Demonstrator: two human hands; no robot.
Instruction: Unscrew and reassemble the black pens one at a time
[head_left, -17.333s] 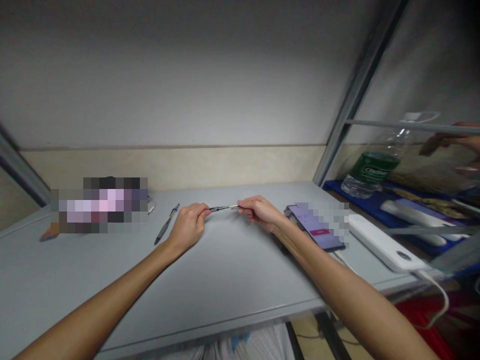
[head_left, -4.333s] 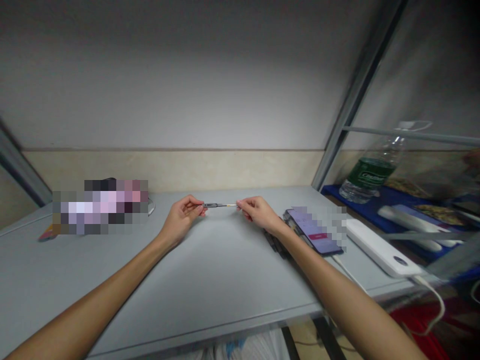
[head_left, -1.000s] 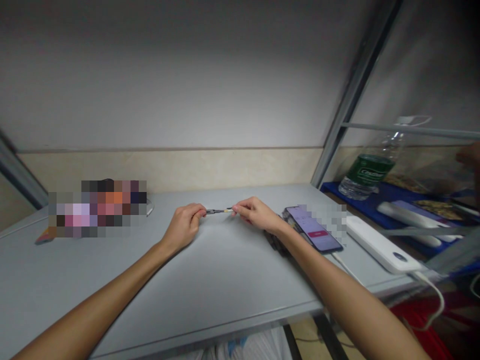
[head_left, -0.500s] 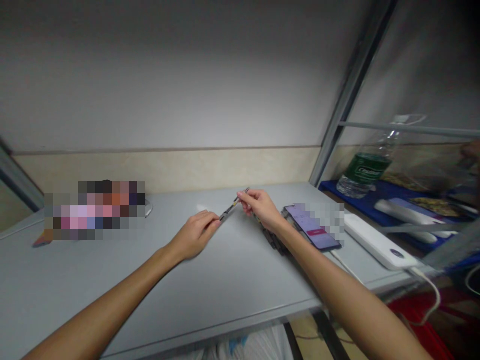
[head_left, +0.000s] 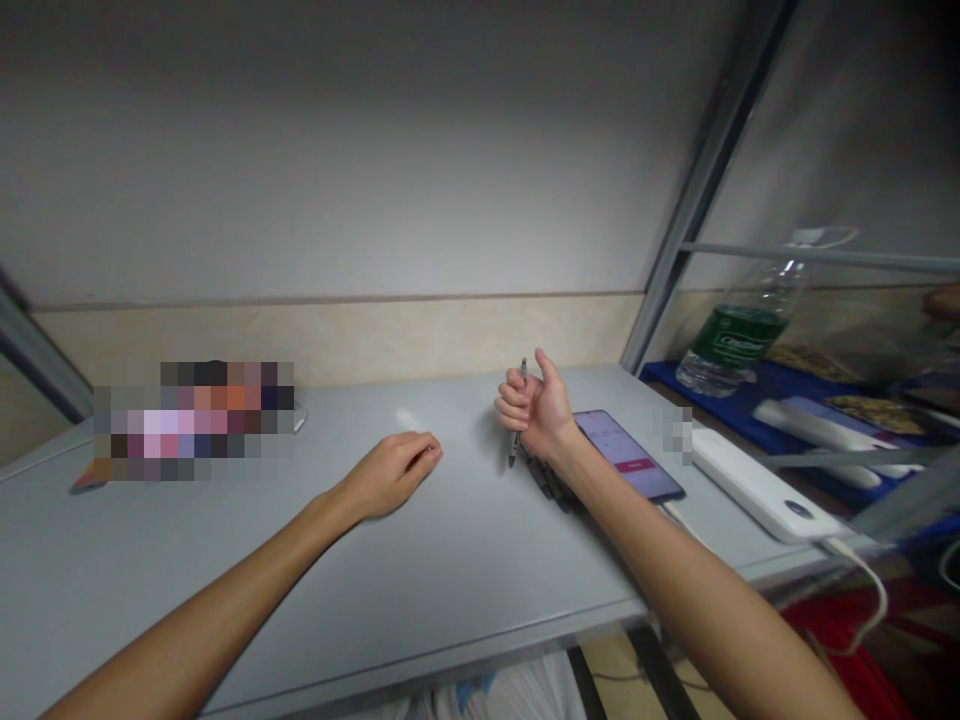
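Observation:
My right hand (head_left: 534, 408) is raised over the table, palm turned inward, with its fingers curled round a slim grey-and-black pen (head_left: 514, 447). The thumb stands up away from the pen, which is held nearly upright, one end above the fingers and a dark end below. On the table to the left rests my left hand (head_left: 397, 470), thumb and fingers pressed together; a tiny speck shows at the fingertips, too small to name. Several dark pen-like sticks (head_left: 553, 488) lie under my right wrist, partly hidden by it.
Beside my right forearm lies a phone (head_left: 622, 450) with a lit screen. A white power bank (head_left: 761, 485) with a cable sits at the grey table's (head_left: 480, 570) right edge. Beyond the metal frame, a water bottle (head_left: 739, 345) stands on a blue surface. A blurred-out pile (head_left: 195, 425) lies left.
The pen, earlier slanting between both hands, has left my left hand. My right hand has moved right, turned over and wrapped its fingers round it. My left hand has stayed in place.

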